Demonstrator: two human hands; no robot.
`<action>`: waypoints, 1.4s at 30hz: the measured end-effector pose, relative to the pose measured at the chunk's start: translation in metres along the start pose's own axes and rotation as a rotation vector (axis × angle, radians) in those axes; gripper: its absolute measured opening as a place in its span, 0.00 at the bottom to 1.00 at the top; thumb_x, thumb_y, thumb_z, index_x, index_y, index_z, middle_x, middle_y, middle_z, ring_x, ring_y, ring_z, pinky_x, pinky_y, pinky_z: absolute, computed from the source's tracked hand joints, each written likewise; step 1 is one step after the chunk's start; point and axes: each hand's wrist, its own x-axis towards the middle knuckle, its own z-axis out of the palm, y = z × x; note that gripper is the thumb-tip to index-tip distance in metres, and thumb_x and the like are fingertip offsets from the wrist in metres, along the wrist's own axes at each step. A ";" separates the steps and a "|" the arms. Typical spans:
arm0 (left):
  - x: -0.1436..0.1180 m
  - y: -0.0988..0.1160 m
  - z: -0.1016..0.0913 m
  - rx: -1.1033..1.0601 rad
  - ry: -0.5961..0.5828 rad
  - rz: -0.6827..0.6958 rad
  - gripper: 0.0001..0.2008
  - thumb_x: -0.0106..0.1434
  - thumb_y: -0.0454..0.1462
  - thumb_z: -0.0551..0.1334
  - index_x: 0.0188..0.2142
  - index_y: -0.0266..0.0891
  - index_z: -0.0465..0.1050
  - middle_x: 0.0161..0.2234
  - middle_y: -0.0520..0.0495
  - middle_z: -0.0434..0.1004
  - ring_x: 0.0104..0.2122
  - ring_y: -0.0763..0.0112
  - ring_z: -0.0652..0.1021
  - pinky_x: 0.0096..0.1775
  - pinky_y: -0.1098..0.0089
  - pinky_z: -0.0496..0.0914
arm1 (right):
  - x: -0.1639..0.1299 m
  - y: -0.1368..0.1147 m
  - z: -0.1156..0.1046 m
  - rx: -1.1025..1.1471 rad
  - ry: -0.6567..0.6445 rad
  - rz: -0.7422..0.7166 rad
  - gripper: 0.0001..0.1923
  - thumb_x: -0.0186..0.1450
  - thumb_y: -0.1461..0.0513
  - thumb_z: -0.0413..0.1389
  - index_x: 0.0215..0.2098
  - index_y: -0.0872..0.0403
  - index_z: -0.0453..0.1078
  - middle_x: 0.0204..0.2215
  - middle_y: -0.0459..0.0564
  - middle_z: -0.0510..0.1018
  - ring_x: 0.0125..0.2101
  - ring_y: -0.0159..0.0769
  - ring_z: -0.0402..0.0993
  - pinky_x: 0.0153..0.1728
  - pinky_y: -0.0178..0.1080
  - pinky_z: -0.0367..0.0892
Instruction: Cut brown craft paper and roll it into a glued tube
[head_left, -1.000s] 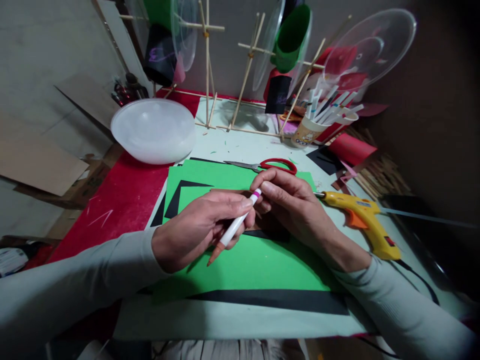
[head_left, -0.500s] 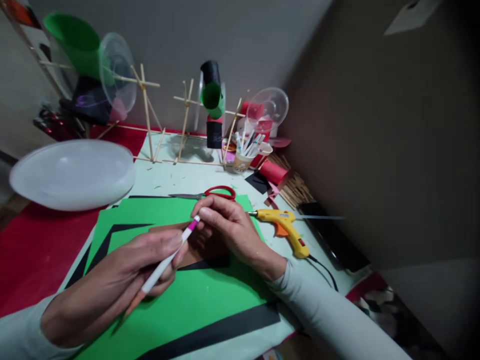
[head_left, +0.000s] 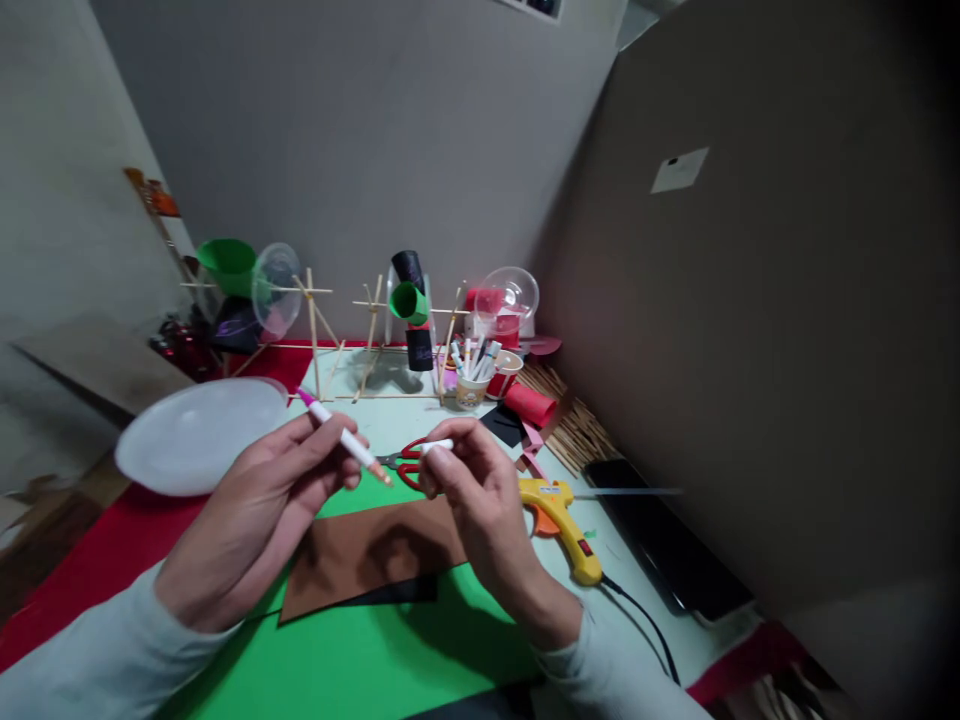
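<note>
Pulling apart is what just happened: the cap (head_left: 437, 446) has come off, pinched now in the right hand (head_left: 480, 500), while the left hand (head_left: 259, 510) grips the marker (head_left: 341, 438), orange tip bared (pink end pointing to ten o'clock). Brown paper (head_left: 375, 550) lies beneath on green sheets (head_left: 375, 650). Scissors (head_left: 405, 462) at twelve, glue gun (head_left: 559, 515) at three crowd the bench (head_left: 397, 415); room lies toward six.

Pale worktop (head_left: 420, 415) against grey wall. Red sheet (head_left: 75, 560) covers left part. White bowl (head_left: 199, 432) sits upside down, partly on red sheet. Green paper (head_left: 360, 650) lies in front, brown paper (head_left: 367, 555) on top of it. Red scissors (head_left: 405, 465) lie behind green paper. Yellow glue gun (head_left: 559, 512) lies at right, black phone (head_left: 667, 545) just beside it. Cup of pens (head_left: 471, 385) stands at back near stick frames (head_left: 315, 330).
</note>
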 end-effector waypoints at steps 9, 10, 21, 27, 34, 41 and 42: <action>-0.001 0.008 0.034 -0.176 0.038 0.192 0.06 0.67 0.35 0.64 0.34 0.34 0.77 0.32 0.48 0.76 0.31 0.75 0.76 0.33 0.78 0.75 | -0.010 -0.024 -0.001 -0.295 0.044 -0.317 0.02 0.69 0.62 0.59 0.39 0.50 0.70 0.30 0.42 0.72 0.30 0.30 0.69 0.32 0.34 0.65; -0.002 0.008 0.036 -0.190 0.035 0.197 0.06 0.67 0.35 0.65 0.34 0.34 0.77 0.32 0.49 0.76 0.31 0.75 0.76 0.33 0.78 0.75 | -0.011 -0.024 -0.001 -0.298 0.047 -0.330 0.02 0.69 0.62 0.59 0.39 0.49 0.70 0.30 0.42 0.72 0.29 0.30 0.69 0.31 0.34 0.65; -0.003 0.004 0.041 -0.194 0.023 0.161 0.06 0.68 0.33 0.64 0.34 0.33 0.77 0.32 0.50 0.76 0.31 0.76 0.76 0.33 0.78 0.76 | -0.005 -0.021 -0.003 -0.303 0.057 -0.288 0.03 0.68 0.61 0.61 0.39 0.49 0.71 0.29 0.44 0.73 0.28 0.31 0.69 0.30 0.36 0.67; 0.000 0.004 0.037 -0.189 0.030 0.168 0.06 0.67 0.35 0.65 0.34 0.34 0.77 0.33 0.49 0.76 0.31 0.76 0.77 0.34 0.78 0.76 | -0.004 -0.022 -0.006 -0.353 0.130 -0.345 0.04 0.68 0.62 0.61 0.39 0.49 0.70 0.29 0.43 0.72 0.27 0.31 0.68 0.29 0.36 0.64; 0.000 0.008 0.037 -0.204 0.043 0.173 0.07 0.68 0.33 0.63 0.33 0.33 0.76 0.32 0.49 0.75 0.31 0.76 0.75 0.33 0.78 0.75 | -0.001 -0.020 -0.004 -0.228 0.057 -0.178 0.05 0.67 0.60 0.62 0.37 0.50 0.71 0.28 0.44 0.74 0.28 0.32 0.68 0.30 0.36 0.64; -0.002 0.010 0.036 -0.185 0.069 0.164 0.09 0.69 0.33 0.61 0.33 0.33 0.77 0.31 0.48 0.75 0.30 0.76 0.75 0.32 0.79 0.74 | 0.008 -0.018 -0.006 0.512 -0.202 0.191 0.07 0.68 0.58 0.59 0.34 0.52 0.67 0.20 0.39 0.65 0.18 0.25 0.54 0.22 0.31 0.55; -0.002 0.010 0.036 -0.183 0.062 0.166 0.09 0.69 0.33 0.61 0.33 0.33 0.78 0.31 0.48 0.75 0.31 0.76 0.75 0.32 0.79 0.74 | 0.008 -0.019 -0.006 0.550 -0.229 0.205 0.08 0.68 0.58 0.58 0.33 0.52 0.66 0.20 0.39 0.63 0.18 0.26 0.51 0.21 0.30 0.54</action>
